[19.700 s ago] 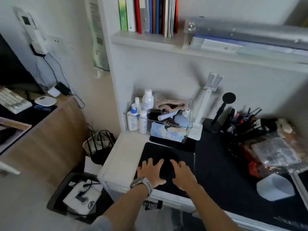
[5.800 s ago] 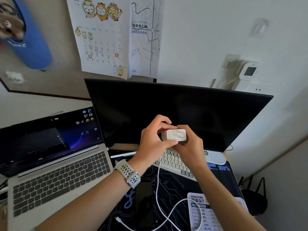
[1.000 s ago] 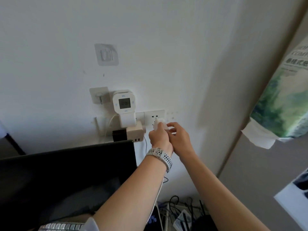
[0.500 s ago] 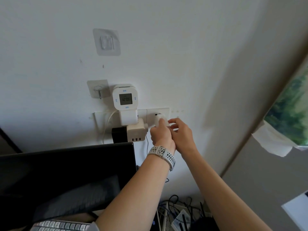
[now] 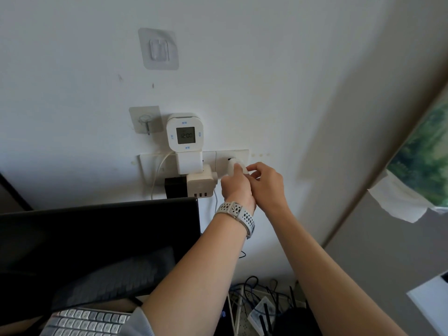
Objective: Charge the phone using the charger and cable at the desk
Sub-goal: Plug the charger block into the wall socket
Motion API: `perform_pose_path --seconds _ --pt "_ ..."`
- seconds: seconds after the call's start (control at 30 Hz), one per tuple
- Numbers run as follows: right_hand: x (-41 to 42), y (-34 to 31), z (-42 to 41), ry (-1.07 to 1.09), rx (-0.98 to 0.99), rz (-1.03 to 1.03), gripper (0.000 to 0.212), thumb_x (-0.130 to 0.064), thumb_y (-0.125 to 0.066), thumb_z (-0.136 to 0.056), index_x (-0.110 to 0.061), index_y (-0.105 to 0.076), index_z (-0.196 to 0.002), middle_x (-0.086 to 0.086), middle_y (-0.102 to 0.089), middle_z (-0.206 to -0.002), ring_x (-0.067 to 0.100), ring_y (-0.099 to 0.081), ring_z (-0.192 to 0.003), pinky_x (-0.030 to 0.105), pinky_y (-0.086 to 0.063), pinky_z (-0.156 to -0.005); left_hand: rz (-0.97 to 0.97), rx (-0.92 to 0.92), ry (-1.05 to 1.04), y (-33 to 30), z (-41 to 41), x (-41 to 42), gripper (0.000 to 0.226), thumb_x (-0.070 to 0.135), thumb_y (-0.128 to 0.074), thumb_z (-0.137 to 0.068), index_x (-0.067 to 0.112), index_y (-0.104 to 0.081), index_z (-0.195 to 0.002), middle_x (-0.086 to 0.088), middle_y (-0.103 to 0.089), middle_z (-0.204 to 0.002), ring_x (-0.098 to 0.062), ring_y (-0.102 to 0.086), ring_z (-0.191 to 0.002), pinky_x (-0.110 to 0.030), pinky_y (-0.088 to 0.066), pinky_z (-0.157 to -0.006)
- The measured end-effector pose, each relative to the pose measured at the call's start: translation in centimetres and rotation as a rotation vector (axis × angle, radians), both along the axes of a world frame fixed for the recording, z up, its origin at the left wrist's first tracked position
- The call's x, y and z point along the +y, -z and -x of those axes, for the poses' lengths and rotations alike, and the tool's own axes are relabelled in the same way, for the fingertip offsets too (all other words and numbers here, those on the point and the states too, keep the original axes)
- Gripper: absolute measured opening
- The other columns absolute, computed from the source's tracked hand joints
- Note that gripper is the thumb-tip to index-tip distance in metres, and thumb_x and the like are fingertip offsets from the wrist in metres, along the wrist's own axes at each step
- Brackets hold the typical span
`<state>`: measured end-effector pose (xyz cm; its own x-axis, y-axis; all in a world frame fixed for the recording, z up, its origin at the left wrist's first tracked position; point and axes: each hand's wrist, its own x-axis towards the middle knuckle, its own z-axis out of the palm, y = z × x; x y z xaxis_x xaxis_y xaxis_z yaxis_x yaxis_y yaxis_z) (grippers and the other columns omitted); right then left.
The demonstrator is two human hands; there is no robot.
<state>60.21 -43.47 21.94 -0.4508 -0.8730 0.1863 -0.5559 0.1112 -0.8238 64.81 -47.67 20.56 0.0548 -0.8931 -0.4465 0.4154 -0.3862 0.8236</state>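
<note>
From the head camera, both arms reach up to a white wall socket plate (image 5: pixel 238 158) above the dark monitor (image 5: pixel 97 238). The white charger (image 5: pixel 234 166) sits against the right half of that plate, its body sticking out from the wall toward the camera; only its upper end shows, the rest is covered by the hands.

The left hand (image 5: pixel 236 189), with a pale perforated watch band (image 5: pixel 236 213) on the wrist, is closed around the lower part of the charger, its fingers curled shut on it; the fingertips themselves are hidden behind the hand. The right hand (image 5: pixel 268 187) comes in from the right and touches the left hand, with its fingers (image 5: pixel 253 169) pressed together and pinching the charger's right side just below the plate. Whether the prongs are fully in the socket cannot be told.

A thin white cable (image 5: pixel 215 202) hangs down the wall just left of the left wrist and drops behind the monitor's edge.

Just left of the charger a beige multi-port adapter (image 5: pixel 201 184) and a black plug (image 5: pixel 175 187) sit in the neighbouring outlet, with a small white digital clock (image 5: pixel 184 132) mounted above them. Two clear adhesive hooks (image 5: pixel 158 48) are stuck higher on the wall. A white keyboard (image 5: pixel 84 322) shows at the bottom left on the tabletop, and a tangle of dark cords (image 5: pixel 264 301) lies on the floor below between the arms. The phone is out of sight.
</note>
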Motion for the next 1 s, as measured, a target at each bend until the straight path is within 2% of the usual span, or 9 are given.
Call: perform_pose_path --seconds 0.07,0.17,0.27,0.4,0.6,0.77,0.83,0.9,1.0 --pt "-0.3 -0.2 0.0 0.027 0.062 0.002 0.014 -0.02 -0.063 -0.089 -0.014 -0.069 -0.1 0.002 -0.069 -0.079 0.022 -0.064 -0.08 0.042 -0.053 -0.08 0.014 -0.047 0.026 -0.1 -0.1 -0.1 0.024 0.036 -0.05 -0.091 0.014 -0.053 -0.084 0.001 -0.06 -0.078 -0.017 -0.061 -0.07 -0.031 -0.051 -0.066" --pt "-0.5 -0.1 -0.2 0.06 0.126 -0.005 0.014 -0.019 -0.062 -0.088 -0.015 -0.069 -0.099 -0.002 -0.064 -0.076 0.02 -0.059 -0.076 0.032 -0.045 -0.071 0.02 -0.096 0.046 -0.1 -0.4 -0.2 0.027 0.037 -0.05 -0.091 0.017 -0.051 -0.073 0.001 -0.059 -0.077 -0.023 -0.063 -0.079 -0.038 -0.055 -0.08" --pt "-0.7 0.3 -0.3 0.075 0.141 -0.005 0.012 -0.018 -0.062 -0.088 -0.016 -0.069 -0.098 -0.003 -0.062 -0.074 0.017 -0.056 -0.075 0.028 -0.037 -0.069 0.027 -0.135 0.047 -0.1 -0.6 -0.2 0.027 0.037 -0.05 -0.092 0.014 -0.053 -0.078 -0.003 -0.062 -0.083 -0.025 -0.064 -0.084 -0.037 -0.055 -0.081" --pt "-1.0 0.6 -0.3 0.086 0.148 0.009 0.012 -0.017 -0.06 -0.089 -0.016 -0.069 -0.097 -0.003 -0.062 -0.074 0.018 -0.054 -0.075 0.029 -0.034 -0.07 0.035 -0.186 0.077 0.0 -0.7 -0.3 0.032 0.039 -0.048 -0.094 0.008 -0.058 -0.096 -0.007 -0.064 -0.095 -0.027 -0.065 -0.09 -0.038 -0.054 -0.083" --pt "-0.8 0.6 -0.3 0.077 0.17 0.016 0.013 -0.016 -0.059 -0.088 -0.015 -0.069 -0.097 -0.002 -0.063 -0.074 0.02 -0.057 -0.078 0.028 -0.034 -0.069 0.058 -0.269 0.093 -0.2 -0.6 -0.3 0.04 0.039 -0.044 -0.095 0.005 -0.058 -0.11 -0.012 -0.064 -0.109 -0.029 -0.064 -0.099 -0.04 -0.053 -0.088" --pt "-0.4 0.3 -1.0 0.077 0.182 0.009 0.016 -0.016 -0.058 -0.09 -0.013 -0.069 -0.101 0.006 -0.071 -0.082 0.025 -0.062 -0.087 0.029 -0.036 -0.072 0.048 -0.192 0.083 -0.5 -1.1 0.2 0.029 0.038 -0.049 -0.093 0.011 -0.052 -0.102 -0.007 -0.059 -0.103 -0.025 -0.061 -0.091 -0.039 -0.053 -0.089" --pt "-0.6 0.4 -1.4 0.084 0.199 0.019 0.017 -0.015 -0.057 -0.09 -0.011 -0.068 -0.102 0.009 -0.073 -0.085 0.028 -0.062 -0.09 0.031 -0.038 -0.074 0.056 -0.181 0.07 -0.5 -1.5 -0.1 0.033 0.037 -0.053 -0.092 0.009 -0.051 -0.11 -0.006 -0.058 -0.107 -0.027 -0.061 -0.099 -0.041 -0.052 -0.092" --pt "-1.0 0.4 -1.5 0.103 0.207 0.027 0.016 -0.014 -0.057 -0.09 -0.011 -0.068 -0.102 0.009 -0.073 -0.085 0.029 -0.062 -0.092 0.033 -0.039 -0.076 0.06 -0.179 0.073 -0.4 -1.6 -0.5 0.033 0.037 -0.054 -0.091 0.007 -0.051 -0.106 -0.012 -0.062 -0.115 -0.029 -0.063 -0.104 -0.044 -0.051 -0.093" --pt "-1.6 0.2 -1.0 0.115 0.197 0.046 0.014 -0.017 -0.058 -0.091 -0.012 -0.069 -0.098 0.003 -0.068 -0.078 0.028 -0.061 -0.09 0.031 -0.035 -0.074 0.05 -0.236 0.075 -0.8 -1.2 -0.9 0.043 0.039 -0.051 -0.09 0.0 -0.058 -0.106 -0.016 -0.065 -0.111 -0.031 -0.065 -0.099 -0.044 -0.054 -0.088"
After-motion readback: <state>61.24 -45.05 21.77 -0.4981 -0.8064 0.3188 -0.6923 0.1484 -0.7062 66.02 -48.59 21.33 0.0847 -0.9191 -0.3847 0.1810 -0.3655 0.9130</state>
